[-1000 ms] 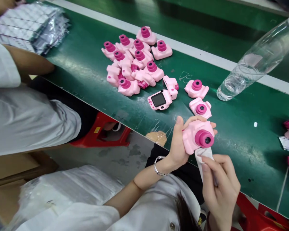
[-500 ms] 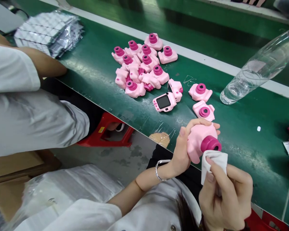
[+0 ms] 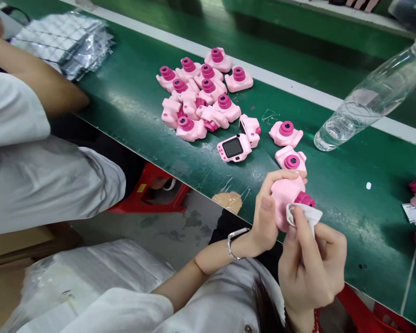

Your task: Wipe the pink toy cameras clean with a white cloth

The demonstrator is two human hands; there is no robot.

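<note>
A pink toy camera with a magenta lens is gripped in my left hand, its lens facing right. My right hand pinches a folded white cloth, which presses against the side of the lens and covers part of it. Just beyond my left hand lie two more pink cameras, a nearer one and a farther one, both lens up. To their left is a camera showing its dark screen, beside another one standing on its side.
Several pink cameras are heaped farther back on the green table. A clear bottle with some water stands at the right. Wrapped packs lie at far left, near a co-worker's arm. A red stool stands below the table edge.
My right hand has moved left and slightly up, bringing the cloth from the lens's front edge onto its side. The camera in my left hand has turned slightly.
</note>
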